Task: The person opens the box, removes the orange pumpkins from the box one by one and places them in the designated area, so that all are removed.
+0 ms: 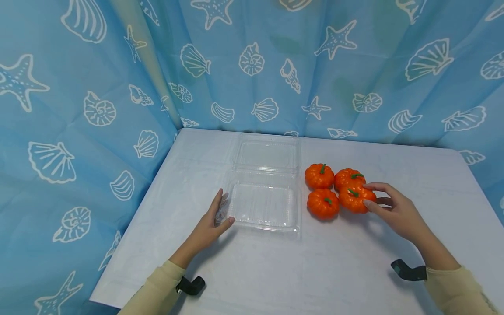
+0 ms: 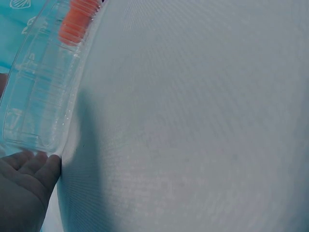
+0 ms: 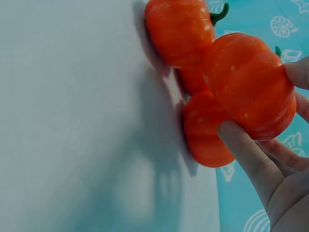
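My right hand grips an orange toy pumpkin with a green stem, thumb on its near side and fingers around the far side. In the right wrist view this pumpkin appears raised off the table, in front of the others. Beside it sit a back-right pumpkin, a back-left pumpkin and a front-left pumpkin. My left hand rests with spread fingers at the left edge of a clear plastic clamshell box. The box lies unfolded, its lid toward the back.
A white-covered table lies under everything. Blue curtains with white shell and starfish prints hang behind the table and along its left side. Dark wrist-worn devices sit at both sleeves.
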A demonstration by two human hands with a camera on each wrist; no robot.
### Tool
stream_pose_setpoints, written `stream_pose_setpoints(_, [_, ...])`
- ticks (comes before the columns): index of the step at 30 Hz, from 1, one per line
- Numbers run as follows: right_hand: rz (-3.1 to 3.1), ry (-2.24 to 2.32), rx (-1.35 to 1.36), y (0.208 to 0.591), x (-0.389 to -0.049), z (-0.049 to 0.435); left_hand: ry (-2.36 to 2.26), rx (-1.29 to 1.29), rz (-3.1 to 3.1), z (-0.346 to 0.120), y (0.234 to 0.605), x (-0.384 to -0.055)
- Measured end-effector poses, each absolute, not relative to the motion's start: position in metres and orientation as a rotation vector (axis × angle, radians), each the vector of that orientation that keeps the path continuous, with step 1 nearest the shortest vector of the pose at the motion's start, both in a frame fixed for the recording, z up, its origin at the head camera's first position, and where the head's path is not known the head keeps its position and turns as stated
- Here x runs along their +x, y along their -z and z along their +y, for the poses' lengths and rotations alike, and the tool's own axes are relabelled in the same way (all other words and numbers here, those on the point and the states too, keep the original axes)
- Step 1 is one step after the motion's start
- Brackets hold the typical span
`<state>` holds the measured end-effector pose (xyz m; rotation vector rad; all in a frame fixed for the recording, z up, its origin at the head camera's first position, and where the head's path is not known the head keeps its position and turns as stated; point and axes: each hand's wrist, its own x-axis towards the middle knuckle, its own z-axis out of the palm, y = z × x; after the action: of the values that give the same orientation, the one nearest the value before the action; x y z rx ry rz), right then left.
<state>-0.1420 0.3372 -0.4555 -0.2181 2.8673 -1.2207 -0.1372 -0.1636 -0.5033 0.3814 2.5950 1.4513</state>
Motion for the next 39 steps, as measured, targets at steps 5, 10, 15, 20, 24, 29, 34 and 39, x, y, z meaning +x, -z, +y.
stream_pose_setpoints(5, [2.87, 1.208, -0.196, 0.46, -0.141, 0.342, -1.449, 0.364, 2.587, -0.163, 0.502, -0.137])
stream_pose_setpoints(10, [2.878, 1.206, -0.191, 0.462, -0.145, 0.345, -1.445, 0.35, 2.585, -0.162, 0.501, -0.137])
stream_pose_setpoints(15, [2.859, 1.189, -0.176, 0.467, -0.145, 0.347, -1.46, 0.361, 2.574, -0.162, 0.501, -0.137])
stream_pose_setpoints(20, [2.847, 1.174, -0.195, 0.472, -0.143, 0.347, -1.461, 0.374, 2.578, -0.163, 0.5, -0.137])
stream_pose_setpoints(24, [2.846, 1.189, -0.212, 0.475, -0.142, 0.346, -1.464, 0.38, 2.578, -0.163, 0.501, -0.138])
stream_pose_setpoints(29, [2.828, 1.199, -0.21, 0.48, -0.144, 0.346, -1.466, 0.378, 2.576, -0.163, 0.501, -0.137])
stream_pose_setpoints(34, [2.79, 1.167, -0.176, 0.485, -0.145, 0.347, -1.465, 0.373, 2.578, -0.163, 0.501, -0.137])
stream_pose_setpoints(39, [2.767, 1.181, -0.164, 0.489, -0.146, 0.349, -1.453, 0.362, 2.588, -0.163, 0.5, -0.137])
